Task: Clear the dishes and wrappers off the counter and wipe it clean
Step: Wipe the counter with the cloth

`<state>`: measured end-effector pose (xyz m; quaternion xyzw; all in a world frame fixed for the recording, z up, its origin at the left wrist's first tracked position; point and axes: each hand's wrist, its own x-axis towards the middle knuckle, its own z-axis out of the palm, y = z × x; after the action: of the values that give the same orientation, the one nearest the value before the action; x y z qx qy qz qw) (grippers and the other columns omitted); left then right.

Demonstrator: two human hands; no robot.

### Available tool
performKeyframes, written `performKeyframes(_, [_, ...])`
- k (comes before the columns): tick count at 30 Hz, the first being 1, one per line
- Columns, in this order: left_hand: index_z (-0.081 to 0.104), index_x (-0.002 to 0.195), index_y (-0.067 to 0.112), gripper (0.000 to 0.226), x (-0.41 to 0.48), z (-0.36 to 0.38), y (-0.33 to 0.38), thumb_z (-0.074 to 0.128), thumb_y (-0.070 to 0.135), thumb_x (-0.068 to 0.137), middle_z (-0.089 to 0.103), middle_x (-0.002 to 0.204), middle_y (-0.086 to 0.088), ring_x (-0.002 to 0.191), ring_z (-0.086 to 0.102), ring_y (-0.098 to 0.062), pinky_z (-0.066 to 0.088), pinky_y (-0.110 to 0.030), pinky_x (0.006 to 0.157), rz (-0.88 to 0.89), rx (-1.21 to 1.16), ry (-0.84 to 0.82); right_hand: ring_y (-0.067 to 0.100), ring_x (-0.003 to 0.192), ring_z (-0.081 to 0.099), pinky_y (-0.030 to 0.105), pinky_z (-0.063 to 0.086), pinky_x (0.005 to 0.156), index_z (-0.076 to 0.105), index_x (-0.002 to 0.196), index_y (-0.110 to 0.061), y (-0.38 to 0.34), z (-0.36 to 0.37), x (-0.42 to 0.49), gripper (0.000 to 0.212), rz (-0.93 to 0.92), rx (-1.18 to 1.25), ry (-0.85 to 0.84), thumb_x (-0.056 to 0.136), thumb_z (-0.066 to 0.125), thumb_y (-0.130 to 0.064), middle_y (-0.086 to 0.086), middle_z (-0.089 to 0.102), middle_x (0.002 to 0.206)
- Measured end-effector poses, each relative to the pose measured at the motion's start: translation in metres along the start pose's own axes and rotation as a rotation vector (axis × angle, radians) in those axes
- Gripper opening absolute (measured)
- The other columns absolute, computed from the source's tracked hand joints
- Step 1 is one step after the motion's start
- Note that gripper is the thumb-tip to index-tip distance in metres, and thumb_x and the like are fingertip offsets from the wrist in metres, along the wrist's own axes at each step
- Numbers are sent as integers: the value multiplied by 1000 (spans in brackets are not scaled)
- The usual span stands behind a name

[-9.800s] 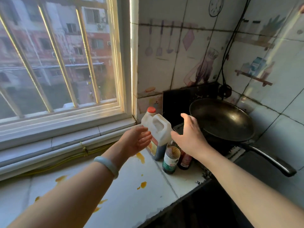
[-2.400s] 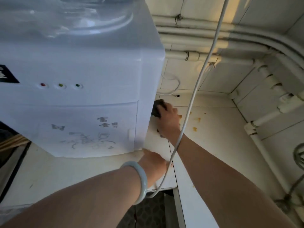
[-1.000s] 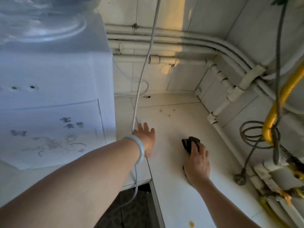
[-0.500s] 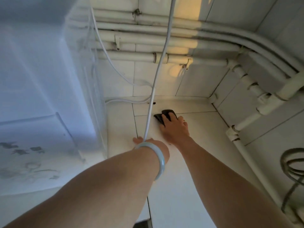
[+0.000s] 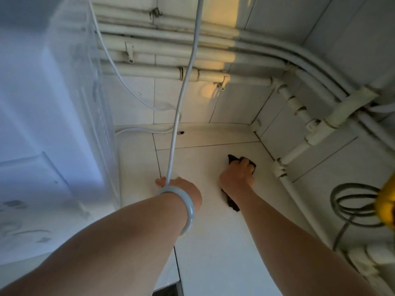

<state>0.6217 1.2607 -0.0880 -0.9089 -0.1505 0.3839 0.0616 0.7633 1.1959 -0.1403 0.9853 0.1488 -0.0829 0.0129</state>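
A white water dispenser [image 5: 53, 124] is seen at the far left, standing on the white tiled surface [image 5: 213, 242]. Just beside it a white cable [image 5: 183, 82] hangs down from above and is met by the left grip [image 5: 181, 189], which is set on the surface at a tile seam, as it was half a second ago. A pale bangle [image 5: 186, 204] is worn at that wrist. Only the back of the hand and a thumb tip are shown, so it cannot be told whether the cable is held or merely touched.

To the right, the dark cloth [image 5: 232, 205] is pressed to the surface under the right grip [image 5: 237, 176], whose fingers are curled round it; ends of the cloth are seen beyond the knuckles and below the wrist. Half a second ago this cloth was held close to the cable, near the back seam, under flatter fingers. It has since been carried rightward, well apart from the cable and near the white pipes [image 5: 299, 150] along the right wall. The patch of tile in front of the back seam, spotted with orange a second ago, is now shown white.

At the far right a coiled grey hose [image 5: 352, 206] is seen against the wall, with a blurred yellow shape [image 5: 388, 208] at the edge.
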Motion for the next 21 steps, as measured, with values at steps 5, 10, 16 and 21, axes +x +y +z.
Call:
performKeyframes(5, [53,132,3,38,-1,-6,7,54,20,97,52,137,-19,127,48,-42,34,-58,108,-77,-28,-62,33,128,30,44,38,100,26,149,-15,-10,4,18,62,-371,-126,88,89,41,-12,7,27,149])
performKeyframes(10, [45,139,3,44,12,-5,9,53,19,99,41,146,-21,132,39,-48,30,-61,108,-99,-44,-45,35,136,24,47,35,102,23,150,-10,6,-4,69,57,-159,-78,33,95,36,-17,10,25,152])
performKeyframes(16, [54,131,4,35,9,-2,6,53,17,98,53,136,-18,125,50,-42,35,-60,106,-55,-42,-34,33,127,37,41,38,97,37,142,0,40,5,50,54,147,-60,-76,93,38,-23,17,38,142])
performKeyframes(21, [55,131,2,34,-3,2,0,43,15,102,53,138,-16,130,48,-33,36,-44,107,23,-288,104,33,131,28,44,45,94,21,148,0,24,13,-43,59,67,28,-46,95,39,-18,16,27,146])
